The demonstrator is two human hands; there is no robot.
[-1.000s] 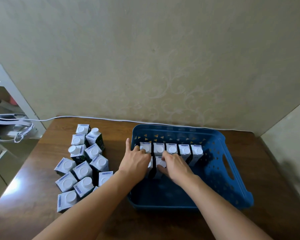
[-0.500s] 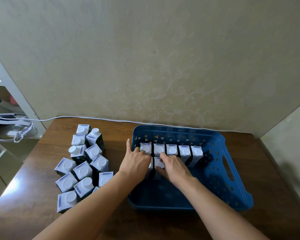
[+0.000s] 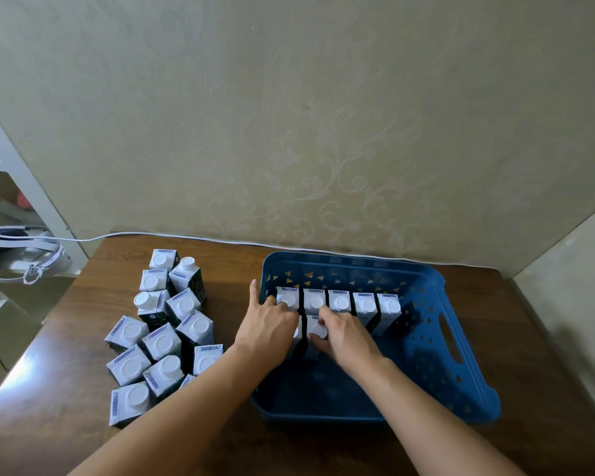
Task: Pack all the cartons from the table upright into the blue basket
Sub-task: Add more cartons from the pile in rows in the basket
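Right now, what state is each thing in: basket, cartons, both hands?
Blue basket: on the table, partly filled, near half bare.
Back row of cartons: five, upright, side by side.
Second-row cartons: two, upright, under the hands.
Cartons on the table: a cluster left of the basket, unpacked.
Left hand: inside the basket, on a carton.
Right hand: gripping a second-row carton.

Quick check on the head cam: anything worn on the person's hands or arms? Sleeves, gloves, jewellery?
Both forearms are bare up to the frame edge, no sleeves showing. No gloves, watch or wristband. The left hand has a yellowish ring on one finger near the basket's left wall; the right hand shows no ring on its visible side.
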